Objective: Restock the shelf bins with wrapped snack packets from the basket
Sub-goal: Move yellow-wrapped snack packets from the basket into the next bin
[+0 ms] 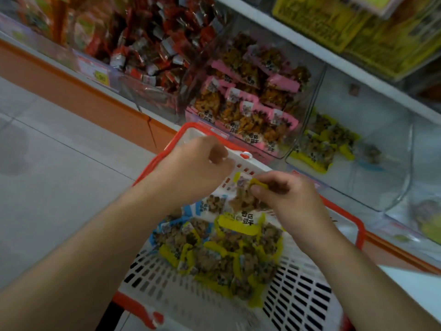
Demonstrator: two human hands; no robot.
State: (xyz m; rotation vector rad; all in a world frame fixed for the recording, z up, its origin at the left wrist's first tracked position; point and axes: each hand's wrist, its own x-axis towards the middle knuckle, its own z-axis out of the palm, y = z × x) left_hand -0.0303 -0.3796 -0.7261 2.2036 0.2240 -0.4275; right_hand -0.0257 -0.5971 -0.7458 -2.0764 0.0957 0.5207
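Yellow-edged packet (pixel 248 187) pinched by right hand (pixel 290 197) over white basket (pixel 298 297) heaped with yellow and blue packets. Left hand (pixel 191 168) curled at far rim; grip unclear. Beyond, three clear bins: red, pink, few yellow.

We see the basket (pixel 298 299) under both hands, packets (pixel 222 254) heaped in it below our fingers (pixel 256 188); beyond the fingers stand the shelf bins (pixel 358 163) side by side; the floor (pixel 59 175) lies left of them.

One basket (pixel 298 302); two hands (pixel 191 168); four clear bins (pixel 307 130) on shelf.
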